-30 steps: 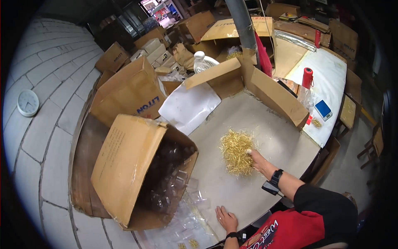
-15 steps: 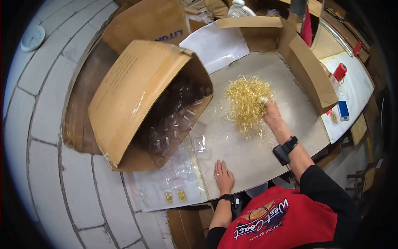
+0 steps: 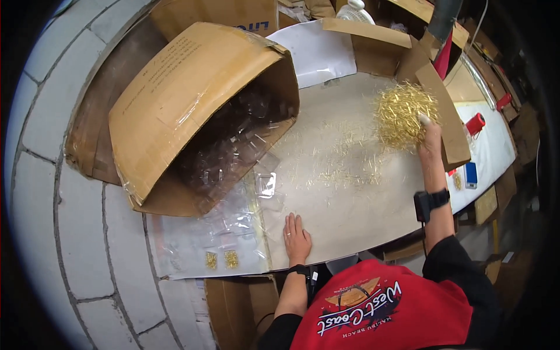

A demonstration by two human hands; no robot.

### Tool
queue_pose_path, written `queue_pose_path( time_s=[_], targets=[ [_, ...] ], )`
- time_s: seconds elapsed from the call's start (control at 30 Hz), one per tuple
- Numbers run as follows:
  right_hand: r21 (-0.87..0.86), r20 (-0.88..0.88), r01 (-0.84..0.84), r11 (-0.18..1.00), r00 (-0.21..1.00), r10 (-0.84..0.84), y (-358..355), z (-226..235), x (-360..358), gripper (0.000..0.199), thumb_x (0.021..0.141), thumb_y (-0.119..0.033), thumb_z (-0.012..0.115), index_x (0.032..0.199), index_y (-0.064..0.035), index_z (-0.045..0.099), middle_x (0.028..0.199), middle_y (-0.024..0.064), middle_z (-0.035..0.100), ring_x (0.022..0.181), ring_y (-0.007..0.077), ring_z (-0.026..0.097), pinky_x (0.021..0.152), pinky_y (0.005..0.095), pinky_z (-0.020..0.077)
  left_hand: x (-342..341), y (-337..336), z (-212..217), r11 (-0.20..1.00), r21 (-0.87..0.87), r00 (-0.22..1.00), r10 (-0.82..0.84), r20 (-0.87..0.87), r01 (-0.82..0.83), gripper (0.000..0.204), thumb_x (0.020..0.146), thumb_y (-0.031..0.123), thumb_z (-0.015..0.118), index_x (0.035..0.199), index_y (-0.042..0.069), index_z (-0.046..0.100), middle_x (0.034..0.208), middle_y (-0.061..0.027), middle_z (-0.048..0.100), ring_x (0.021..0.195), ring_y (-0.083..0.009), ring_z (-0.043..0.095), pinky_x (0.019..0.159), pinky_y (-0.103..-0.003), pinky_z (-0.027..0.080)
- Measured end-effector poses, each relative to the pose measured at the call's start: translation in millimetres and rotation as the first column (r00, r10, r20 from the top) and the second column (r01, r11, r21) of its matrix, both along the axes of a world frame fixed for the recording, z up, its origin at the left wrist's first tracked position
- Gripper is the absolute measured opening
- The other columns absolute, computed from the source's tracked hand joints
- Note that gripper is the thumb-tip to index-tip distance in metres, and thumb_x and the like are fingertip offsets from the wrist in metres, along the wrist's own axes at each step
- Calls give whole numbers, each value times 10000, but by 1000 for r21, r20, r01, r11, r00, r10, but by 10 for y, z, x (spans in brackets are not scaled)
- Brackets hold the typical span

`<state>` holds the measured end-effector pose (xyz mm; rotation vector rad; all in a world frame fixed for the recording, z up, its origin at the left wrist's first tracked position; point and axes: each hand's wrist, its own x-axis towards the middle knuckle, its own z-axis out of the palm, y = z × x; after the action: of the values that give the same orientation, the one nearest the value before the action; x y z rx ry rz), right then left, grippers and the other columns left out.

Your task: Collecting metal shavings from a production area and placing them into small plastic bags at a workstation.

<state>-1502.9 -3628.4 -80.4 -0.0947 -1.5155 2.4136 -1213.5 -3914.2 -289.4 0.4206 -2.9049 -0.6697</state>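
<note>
- Right hand (image 3: 430, 140) at golden clump (image 3: 405, 114) — apparently gathering; whether its fingers grip, cannot tell.
- Left hand (image 3: 298, 242) flat on bench (image 3: 338, 216), fingers outstretched.
- Next move seemingly calls for steadiness.

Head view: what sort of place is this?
Probably a small packing or sorting workshop: a cardboard carton on its side holding clear plastic containers, a worktable, and a heap of thin gold-coloured pieces.
</note>
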Motion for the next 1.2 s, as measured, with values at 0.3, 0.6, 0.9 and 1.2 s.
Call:
queue_pose_path(
  time_s=[0.3,0.6,0.9,1.2],
  targets=[
    [174,12,23,985,1000,-26,406,216,119,292,776,-50,582,1049,48,547,934,103,609,805,181,605,694,297,513,-32,21,45,1000,-5,1000,-17,-11,17,506,786,103,472,1280,24,396,1404,-137,299,1320,-293,239,1061,-418,235],
    [588,212,-9,809,967,-144,670,-176,-38,289,757,-114,632,1003,31,588,883,93,622,718,153,594,604,275,478,-6,32,67,1000,12,1000,-20,-8,20,512,781,93,477,1280,21,391,1398,-151,300,1318,-304,240,1062,-429,228],
    [455,98,26,890,992,-79,564,7,139,297,744,-113,642,986,52,590,869,78,619,705,138,582,614,265,470,-50,11,62,1000,6,1000,-13,2,13,512,781,93,475,1281,23,390,1396,-153,304,1316,-302,243,1067,-421,225],
    [401,151,-41,915,988,-22,522,-114,176,203,769,-58,608,962,6,600,830,41,617,714,123,592,627,253,485,-12,27,101,999,19,999,-33,7,33,529,783,95,473,1298,27,369,1395,-153,301,1317,-305,238,1065,-427,228]
  ],
)
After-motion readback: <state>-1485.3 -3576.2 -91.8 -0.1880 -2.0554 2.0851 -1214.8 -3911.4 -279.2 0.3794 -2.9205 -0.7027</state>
